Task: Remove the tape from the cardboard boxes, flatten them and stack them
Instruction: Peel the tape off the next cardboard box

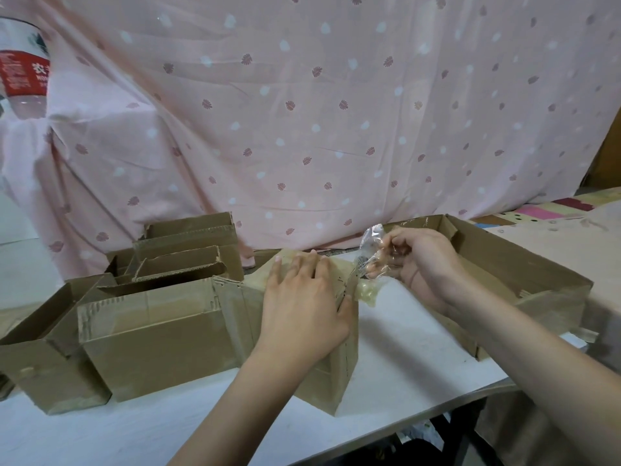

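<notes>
A long cardboard box (158, 331) lies on its side on the white table (396, 375). My left hand (302, 304) presses flat on its right end, fingers spread. My right hand (416, 260) is closed on a crumpled strip of clear tape (371, 245) that stretches down to the box's right edge, partly peeled away. A yellowish bit of tape (368, 290) hangs below it.
Several open cardboard boxes (188, 253) stand behind and to the left, one (40, 358) at the table's left front. A large shallow open box (504, 274) sits at the right. A pink patterned cloth (319, 112) hangs behind. The table's front edge (386, 428) runs diagonally.
</notes>
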The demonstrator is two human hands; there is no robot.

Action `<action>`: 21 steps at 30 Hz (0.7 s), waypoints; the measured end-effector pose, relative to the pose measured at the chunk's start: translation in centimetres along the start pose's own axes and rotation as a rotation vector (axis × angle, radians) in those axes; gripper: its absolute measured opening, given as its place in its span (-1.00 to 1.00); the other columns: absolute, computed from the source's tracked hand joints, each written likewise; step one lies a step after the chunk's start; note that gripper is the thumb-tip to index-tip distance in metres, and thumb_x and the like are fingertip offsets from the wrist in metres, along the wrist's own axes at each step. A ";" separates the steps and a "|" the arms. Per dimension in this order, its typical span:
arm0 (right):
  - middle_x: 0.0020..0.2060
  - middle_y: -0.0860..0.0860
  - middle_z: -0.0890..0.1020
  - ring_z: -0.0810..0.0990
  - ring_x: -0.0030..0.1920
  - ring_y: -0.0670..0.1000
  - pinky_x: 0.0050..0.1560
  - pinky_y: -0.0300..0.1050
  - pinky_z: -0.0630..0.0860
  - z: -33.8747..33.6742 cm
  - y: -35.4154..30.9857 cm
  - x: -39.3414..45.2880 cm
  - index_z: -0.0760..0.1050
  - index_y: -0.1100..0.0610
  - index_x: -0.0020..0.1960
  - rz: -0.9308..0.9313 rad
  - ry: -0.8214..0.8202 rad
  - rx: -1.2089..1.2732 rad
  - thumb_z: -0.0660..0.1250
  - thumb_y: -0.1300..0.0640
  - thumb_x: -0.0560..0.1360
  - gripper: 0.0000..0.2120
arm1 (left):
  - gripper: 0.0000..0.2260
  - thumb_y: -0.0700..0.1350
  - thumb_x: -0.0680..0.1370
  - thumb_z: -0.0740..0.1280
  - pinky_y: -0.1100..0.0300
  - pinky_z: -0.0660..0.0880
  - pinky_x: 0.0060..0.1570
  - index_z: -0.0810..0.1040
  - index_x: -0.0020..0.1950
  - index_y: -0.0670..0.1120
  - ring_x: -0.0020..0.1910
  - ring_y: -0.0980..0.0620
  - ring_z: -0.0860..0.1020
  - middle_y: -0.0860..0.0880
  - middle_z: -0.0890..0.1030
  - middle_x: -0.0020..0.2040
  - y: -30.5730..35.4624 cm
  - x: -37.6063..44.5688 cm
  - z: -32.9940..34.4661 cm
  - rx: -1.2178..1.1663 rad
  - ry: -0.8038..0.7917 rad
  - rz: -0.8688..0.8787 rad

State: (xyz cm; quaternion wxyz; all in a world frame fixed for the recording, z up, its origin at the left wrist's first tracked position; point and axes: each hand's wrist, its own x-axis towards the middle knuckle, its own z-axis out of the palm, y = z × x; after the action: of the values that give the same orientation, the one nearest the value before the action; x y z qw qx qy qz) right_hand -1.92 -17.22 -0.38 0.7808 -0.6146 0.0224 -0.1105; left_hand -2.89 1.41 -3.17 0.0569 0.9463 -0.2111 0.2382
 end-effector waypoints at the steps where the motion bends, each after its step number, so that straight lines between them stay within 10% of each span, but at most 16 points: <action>1: -0.39 0.23 0.50 0.60 -0.35 0.26 -0.05 0.23 0.47 0.0 -0.1 0.0 0.45 0.29 -0.25 0.040 -0.008 0.069 0.03 0.42 0.50 -0.73 | -0.39 0.21 0.53 0.13 -0.08 0.04 0.54 0.32 0.50 -0.08 0.53 -0.01 0.24 -0.03 0.35 0.52 -0.1 0.0 0.0 -0.003 0.003 0.004; 11: 0.06 0.30 0.56 0.67 -0.03 0.30 0.00 0.18 0.65 -0.2 -0.8 1.2 0.47 0.33 -0.02 0.168 -0.012 0.515 0.10 0.41 0.54 -0.83 | -0.44 0.14 0.42 0.21 -0.14 0.26 0.46 0.52 0.34 -0.09 0.39 -0.04 0.46 -0.05 0.54 0.37 0.1 -0.2 -0.1 -0.035 0.048 0.003; 16: 0.15 0.10 0.66 0.64 0.18 0.10 0.48 0.25 0.29 -0.4 -1.0 1.1 0.58 0.09 0.19 0.014 -0.309 -0.229 0.42 0.20 0.46 -0.69 | -0.37 0.22 0.49 0.19 -0.05 0.11 0.54 0.40 0.47 -0.10 0.48 -0.01 0.34 -0.04 0.43 0.47 -0.1 0.0 -0.4 -0.046 0.029 0.025; 21: -0.22 -0.23 0.65 0.55 -0.22 -0.13 -0.04 0.00 0.46 0.6 -1.4 1.3 0.60 -0.07 0.24 -0.071 -0.421 -0.716 0.47 0.14 0.51 -0.68 | -0.11 0.40 0.48 0.20 0.17 -0.11 0.53 0.04 0.61 -0.11 0.59 0.03 0.05 -0.05 0.12 0.61 -0.7 0.0 -1.9 -0.077 -0.123 0.097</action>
State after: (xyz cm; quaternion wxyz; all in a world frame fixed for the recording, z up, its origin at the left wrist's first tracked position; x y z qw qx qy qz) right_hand -0.74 -17.23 1.29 0.5011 -0.8567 -0.1218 0.0053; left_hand -3.41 2.48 -1.57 0.0687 0.9449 -0.2689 0.1735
